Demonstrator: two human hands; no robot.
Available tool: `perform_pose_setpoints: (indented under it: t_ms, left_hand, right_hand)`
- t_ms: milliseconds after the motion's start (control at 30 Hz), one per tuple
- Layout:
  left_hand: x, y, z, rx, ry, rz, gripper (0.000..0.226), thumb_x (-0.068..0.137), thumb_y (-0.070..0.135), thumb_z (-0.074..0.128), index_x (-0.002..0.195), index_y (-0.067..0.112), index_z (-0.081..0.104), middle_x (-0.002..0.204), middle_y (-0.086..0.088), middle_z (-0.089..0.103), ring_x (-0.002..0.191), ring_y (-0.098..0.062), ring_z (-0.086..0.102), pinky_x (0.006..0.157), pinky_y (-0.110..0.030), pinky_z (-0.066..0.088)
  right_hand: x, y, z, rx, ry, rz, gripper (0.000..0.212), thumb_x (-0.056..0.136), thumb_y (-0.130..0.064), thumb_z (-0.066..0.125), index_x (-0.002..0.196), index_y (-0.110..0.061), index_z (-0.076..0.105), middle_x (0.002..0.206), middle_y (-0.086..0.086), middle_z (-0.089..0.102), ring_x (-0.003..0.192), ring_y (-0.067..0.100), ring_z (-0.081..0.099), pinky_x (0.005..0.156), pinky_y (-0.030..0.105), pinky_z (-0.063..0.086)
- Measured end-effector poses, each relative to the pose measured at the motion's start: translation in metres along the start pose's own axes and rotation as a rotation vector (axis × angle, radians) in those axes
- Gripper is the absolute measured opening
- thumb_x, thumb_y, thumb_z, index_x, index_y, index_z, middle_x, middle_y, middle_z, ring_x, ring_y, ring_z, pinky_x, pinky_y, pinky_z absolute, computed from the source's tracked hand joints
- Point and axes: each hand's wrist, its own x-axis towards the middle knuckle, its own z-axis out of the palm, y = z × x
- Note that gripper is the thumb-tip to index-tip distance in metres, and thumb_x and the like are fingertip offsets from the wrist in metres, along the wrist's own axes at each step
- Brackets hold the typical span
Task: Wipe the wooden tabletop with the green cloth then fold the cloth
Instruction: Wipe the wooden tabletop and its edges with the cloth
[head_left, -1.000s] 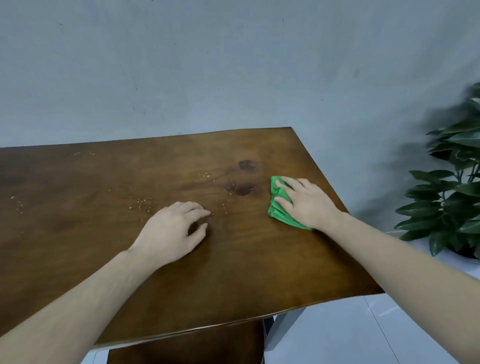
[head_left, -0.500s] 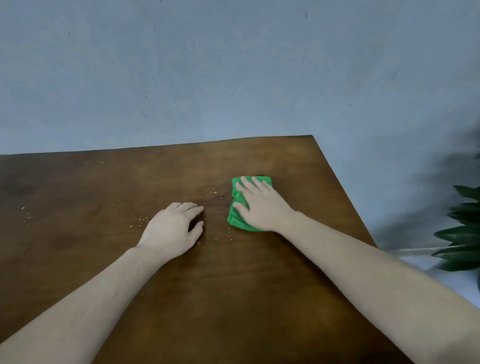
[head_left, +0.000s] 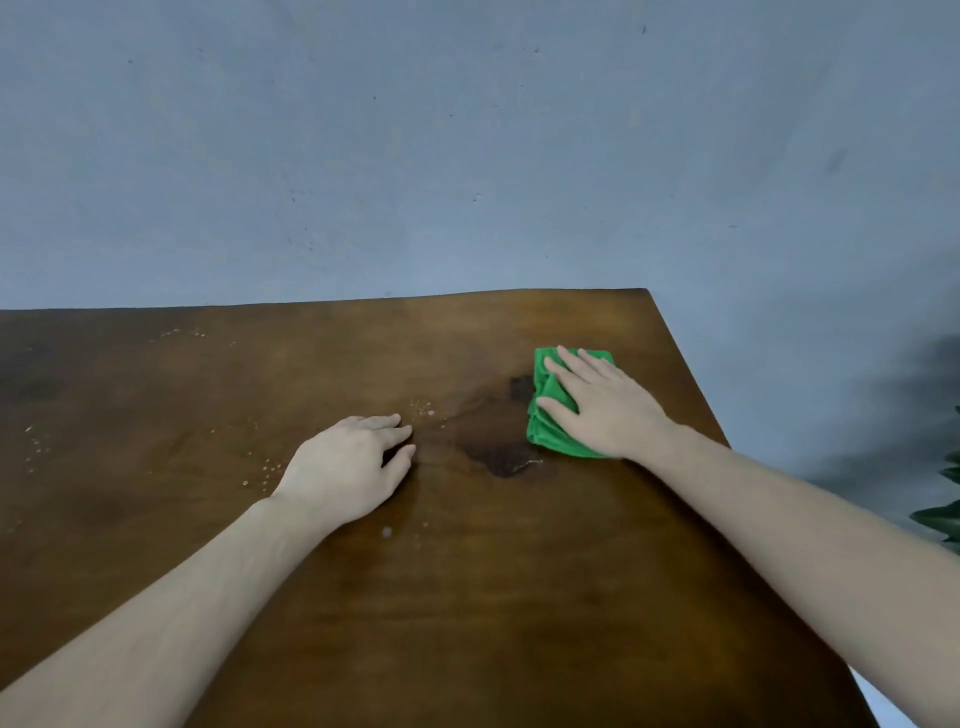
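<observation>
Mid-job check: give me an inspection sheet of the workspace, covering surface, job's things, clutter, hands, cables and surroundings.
Surface: wooden tabletop, dark wet patch at centre, pale crumbs scattered on the left side.
Job's things: green cloth, bunched, lying near the right edge beside the wet patch.
Clutter: nothing seen apart from the crumbs.
Hands: right hand pressed flat on the cloth, fingers spread; left hand resting on bare wood, fingers loosely curled, holding nothing.
Cables: nothing seen.
Surroundings: plain grey-blue wall behind; plant leaves at the far right edge.

Wooden tabletop (head_left: 519, 623), green cloth (head_left: 545, 441), crumbs (head_left: 267, 470), 2 hands
</observation>
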Motion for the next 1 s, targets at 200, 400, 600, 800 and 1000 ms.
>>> perform_pose_setpoints:
  t_ms: [200, 400, 600, 800, 1000]
  left_hand:
    - [-0.006, -0.002, -0.001, 0.003, 0.009, 0.019, 0.049, 0.100, 0.055, 0.035, 0.147, 0.041, 0.043, 0.155, 0.021, 0.034, 0.144, -0.006, 0.032, 0.116, -0.025, 0.029]
    - [0.001, -0.004, -0.012, 0.036, 0.017, 0.047, 0.043, 0.101, 0.054, 0.036, 0.140, 0.045, 0.051, 0.149, 0.023, 0.043, 0.138, -0.001, 0.039, 0.113, -0.020, 0.028]
    - [0.013, -0.006, -0.025, 0.055, -0.004, 0.061, 0.041, 0.100, 0.053, 0.040, 0.133, 0.041, 0.061, 0.142, 0.020, 0.053, 0.133, -0.001, 0.045, 0.110, -0.020, 0.032]
    - [0.042, -0.029, -0.024, 0.073, -0.036, 0.012, 0.049, 0.099, 0.057, 0.034, 0.146, 0.045, 0.041, 0.156, 0.018, 0.036, 0.144, -0.012, 0.034, 0.113, -0.033, 0.039]
    - [0.077, -0.068, -0.028, 0.052, -0.029, -0.080, 0.054, 0.100, 0.061, 0.023, 0.150, 0.045, 0.034, 0.161, 0.014, 0.028, 0.147, -0.016, 0.028, 0.114, -0.035, 0.033]
  right_hand:
    - [0.081, 0.017, -0.005, 0.008, -0.005, 0.147, 0.073, 0.102, -0.062, 0.012, 0.162, -0.021, 0.007, 0.169, 0.003, 0.000, 0.156, 0.025, 0.001, 0.126, 0.042, 0.002]
    - [0.127, -0.045, -0.002, -0.004, -0.009, -0.041, 0.071, 0.103, -0.058, 0.013, 0.162, -0.018, 0.006, 0.169, 0.006, -0.001, 0.155, 0.028, 0.001, 0.126, 0.045, 0.001]
    - [0.103, -0.086, 0.007, -0.023, -0.008, -0.321, 0.073, 0.102, -0.062, 0.016, 0.162, -0.020, 0.007, 0.169, 0.004, 0.000, 0.155, 0.025, 0.001, 0.126, 0.043, 0.001]
    - [0.049, -0.063, 0.003, -0.037, -0.017, -0.397, 0.075, 0.100, -0.066, 0.017, 0.162, -0.024, 0.010, 0.169, -0.004, 0.002, 0.155, 0.018, -0.002, 0.122, 0.034, -0.005]
    - [0.054, -0.012, -0.003, -0.118, 0.089, -0.063, 0.088, 0.093, -0.066, -0.007, 0.157, -0.018, 0.030, 0.163, 0.002, 0.029, 0.149, 0.022, 0.022, 0.122, 0.037, 0.017]
